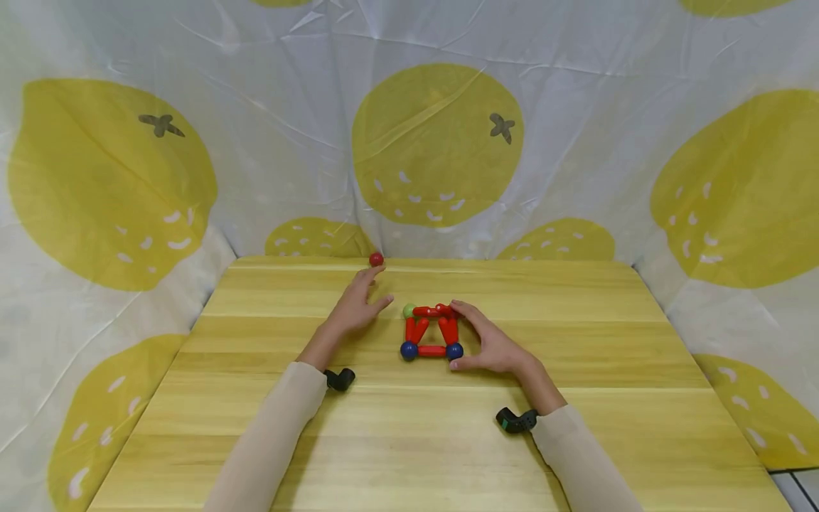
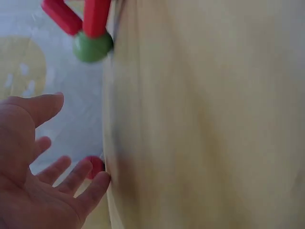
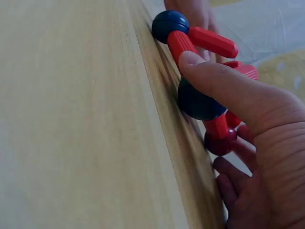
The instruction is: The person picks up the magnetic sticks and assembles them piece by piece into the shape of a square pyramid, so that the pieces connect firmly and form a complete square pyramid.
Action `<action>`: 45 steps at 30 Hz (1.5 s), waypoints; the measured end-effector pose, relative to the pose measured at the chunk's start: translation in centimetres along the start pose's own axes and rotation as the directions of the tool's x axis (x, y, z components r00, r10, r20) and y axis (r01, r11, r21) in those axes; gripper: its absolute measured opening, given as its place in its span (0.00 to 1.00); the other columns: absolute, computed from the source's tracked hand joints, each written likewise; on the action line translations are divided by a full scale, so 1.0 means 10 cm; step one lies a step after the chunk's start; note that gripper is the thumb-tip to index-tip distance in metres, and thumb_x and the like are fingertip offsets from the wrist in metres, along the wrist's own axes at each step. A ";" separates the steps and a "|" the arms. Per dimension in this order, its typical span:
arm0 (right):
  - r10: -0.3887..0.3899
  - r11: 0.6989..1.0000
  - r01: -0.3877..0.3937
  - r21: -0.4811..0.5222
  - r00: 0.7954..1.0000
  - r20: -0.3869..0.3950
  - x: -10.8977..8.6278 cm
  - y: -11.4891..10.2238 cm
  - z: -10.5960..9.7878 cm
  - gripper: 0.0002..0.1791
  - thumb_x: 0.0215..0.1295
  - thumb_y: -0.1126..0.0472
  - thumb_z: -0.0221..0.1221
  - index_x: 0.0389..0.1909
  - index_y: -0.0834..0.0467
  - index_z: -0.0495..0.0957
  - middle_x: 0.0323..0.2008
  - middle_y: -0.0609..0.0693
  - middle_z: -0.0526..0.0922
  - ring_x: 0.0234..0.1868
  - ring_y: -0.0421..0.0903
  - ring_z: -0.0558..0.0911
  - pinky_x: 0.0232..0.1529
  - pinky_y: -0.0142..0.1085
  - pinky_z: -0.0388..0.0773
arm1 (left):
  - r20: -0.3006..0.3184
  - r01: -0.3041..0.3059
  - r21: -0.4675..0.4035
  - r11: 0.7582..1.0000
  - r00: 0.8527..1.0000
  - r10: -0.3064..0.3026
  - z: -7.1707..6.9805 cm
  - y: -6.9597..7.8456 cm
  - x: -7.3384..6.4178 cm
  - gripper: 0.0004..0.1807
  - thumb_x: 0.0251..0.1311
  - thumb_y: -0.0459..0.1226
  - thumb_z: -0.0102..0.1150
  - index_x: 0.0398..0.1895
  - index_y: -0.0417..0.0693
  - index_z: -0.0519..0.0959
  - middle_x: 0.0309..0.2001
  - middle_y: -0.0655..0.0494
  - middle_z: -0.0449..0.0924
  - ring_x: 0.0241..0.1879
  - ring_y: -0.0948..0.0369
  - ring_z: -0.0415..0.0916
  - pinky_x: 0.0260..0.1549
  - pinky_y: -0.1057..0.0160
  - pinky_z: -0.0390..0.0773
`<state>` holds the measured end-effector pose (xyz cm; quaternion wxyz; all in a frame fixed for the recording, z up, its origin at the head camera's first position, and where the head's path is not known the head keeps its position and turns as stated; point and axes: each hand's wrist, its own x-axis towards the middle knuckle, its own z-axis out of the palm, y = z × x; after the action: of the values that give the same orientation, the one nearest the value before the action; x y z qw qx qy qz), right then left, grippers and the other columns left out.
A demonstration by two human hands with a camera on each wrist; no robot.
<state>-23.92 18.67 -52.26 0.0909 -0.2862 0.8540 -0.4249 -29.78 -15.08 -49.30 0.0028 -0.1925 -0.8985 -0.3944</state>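
Note:
Red rods joined by balls form a small magnetic construction-toy frame (image 1: pixel 432 350) at the middle of the table. Two blue balls (image 1: pixel 409 350) make its near corners, and a green ball (image 1: pixel 409 310) its far left one. In the right wrist view a dark red ball (image 3: pixel 220 142) sits at another corner. My right hand (image 1: pixel 495 346) holds the frame's right side, thumb at the near blue ball and fingers around the far corner. With spread fingers, my left hand (image 1: pixel 353 306) reaches toward a loose red ball (image 1: pixel 376 259) at the table's back edge, fingertips close to it.
The wooden table (image 1: pixel 576 441) ends at the back against a hanging white cloth (image 1: pixel 294 142) printed with yellow lemons. More of this cloth stands along both sides. A black wrist camera (image 1: pixel 340 380) sits by the left cuff, another black camera (image 1: pixel 515 420) by the right.

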 end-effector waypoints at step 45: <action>0.022 0.997 -0.021 0.069 1.000 -0.015 -0.02 -0.02 0.01 0.63 0.51 0.47 0.79 0.83 0.51 0.51 0.80 0.47 0.58 0.81 0.54 0.56 0.80 0.61 0.49 | -0.052 -0.187 -0.294 0.937 0.982 0.179 0.18 0.56 -0.14 0.22 0.60 0.43 0.74 0.58 0.53 0.84 0.53 0.55 0.86 0.52 0.57 0.85 0.56 0.54 0.84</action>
<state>-23.67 18.65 -52.16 0.0988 -0.2705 0.8424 -0.4555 -26.30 -10.82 -46.78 0.0212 -0.2687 -0.8071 -0.5254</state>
